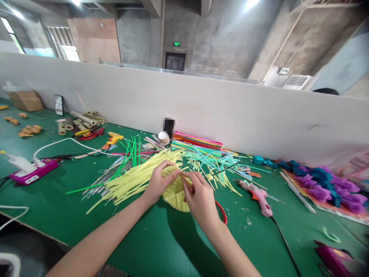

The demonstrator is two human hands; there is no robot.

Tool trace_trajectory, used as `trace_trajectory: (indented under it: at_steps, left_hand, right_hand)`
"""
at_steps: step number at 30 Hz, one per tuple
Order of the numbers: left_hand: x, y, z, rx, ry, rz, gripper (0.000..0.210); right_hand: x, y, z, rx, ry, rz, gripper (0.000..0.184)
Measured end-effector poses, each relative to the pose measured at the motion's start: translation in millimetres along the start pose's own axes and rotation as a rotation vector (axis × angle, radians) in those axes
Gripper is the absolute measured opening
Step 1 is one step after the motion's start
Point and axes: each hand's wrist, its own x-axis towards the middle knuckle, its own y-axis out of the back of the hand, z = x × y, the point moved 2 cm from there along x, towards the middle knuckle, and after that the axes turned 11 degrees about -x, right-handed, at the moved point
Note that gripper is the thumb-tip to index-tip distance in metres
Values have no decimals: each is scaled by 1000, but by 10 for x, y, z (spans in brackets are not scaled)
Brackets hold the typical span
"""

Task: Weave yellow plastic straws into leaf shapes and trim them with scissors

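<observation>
Between my hands is a pale yellow ribbed piece (176, 195), rounded like a leaf or shell and seemingly made of pipe cleaners. My left hand (162, 180) pinches its upper left edge, the thumb lying across it. Fingers of my right hand (200, 195) close at its upper right edge, where the fingertips of both hands nearly meet. Whatever small part lies between those right fingertips is too small to make out. Behind my left hand a thick bundle of yellow pipe cleaners (127, 185) lies on the table. A red-handled tool (221, 212) is partly hidden by my right wrist.
A pink glue gun (261, 200) lies to the right, its cord running toward me. Farther left are a yellow glue gun (114, 138), bamboo pieces (83, 120) and a purple power strip (34, 172). Purple and teal fuzzy flowers (325, 182) cover the right side. A low white partition (245, 111) stands behind.
</observation>
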Motion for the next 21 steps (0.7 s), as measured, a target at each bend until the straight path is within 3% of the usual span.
trace_trajectory:
  at_steps: [3, 5, 8, 10, 12, 15, 17, 19, 21]
  left_hand:
    - [14, 15, -15, -88, 61, 32, 28]
    - [39, 42, -35, -165, 129, 44, 32]
    - [103, 104, -64, -271, 213, 54, 38]
    - [148, 150, -79, -320, 206, 62, 37]
    - [177, 183, -98, -362, 165, 65, 34]
    - [169, 187, -144, -374, 152, 47, 35]
    - [144, 167, -165, -331, 151, 28, 34]
    - [124, 148, -161, -268, 115, 34, 34]
    - [120, 139, -129, -205, 42, 76, 34]
  right_hand:
    - [-22, 183, -77, -42, 59, 67, 21]
    - [-66, 399, -90, -44, 40, 194, 17]
    - [-156, 767, 14, -19, -58, 503, 9]
    - [-194, 922, 164, 127, -204, 592, 15]
    - [-197, 946, 290, 249, -330, 461, 26]
    - [-202, 761, 287, 396, -360, -20, 37]
    - [-243, 587, 158, 460, -311, -237, 42]
    - [-293, 433, 3, 451, -266, -294, 44]
    - [-330, 316, -125, 354, -187, -271, 32]
